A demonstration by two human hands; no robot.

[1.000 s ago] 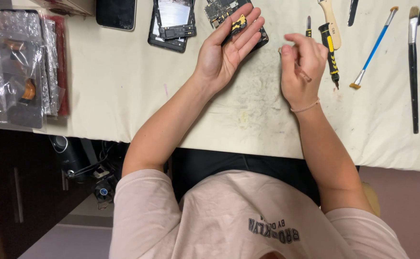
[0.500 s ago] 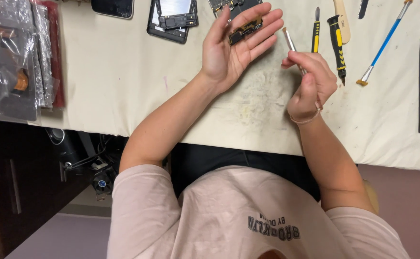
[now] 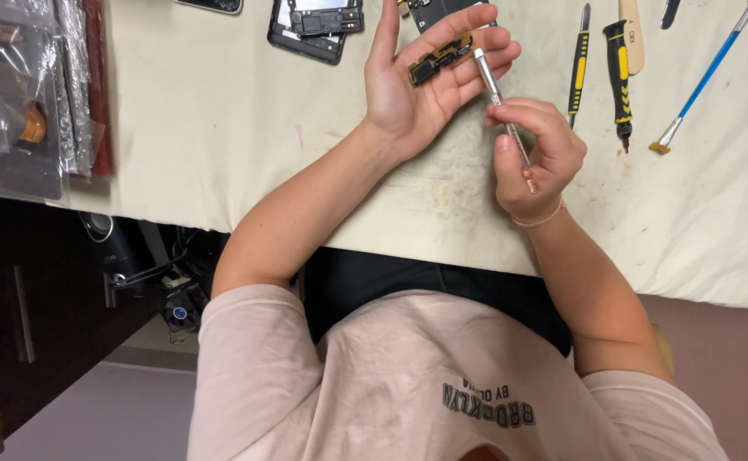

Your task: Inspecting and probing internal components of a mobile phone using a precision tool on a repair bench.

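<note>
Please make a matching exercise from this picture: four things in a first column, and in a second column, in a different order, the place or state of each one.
Things:
1. small circuit board
2. thin metal tool
3. yellow and black screwdriver
4. blue-handled brush

Places or states:
A. lies on the cloth at the far right, bristles towards the person
B. rests on the open palm and fingers of the left hand
C. lies on the cloth just right of the right hand
D. gripped in the right hand, tip towards the left palm

Pairs: 1-B, 2-D, 3-C, 4-A
</note>
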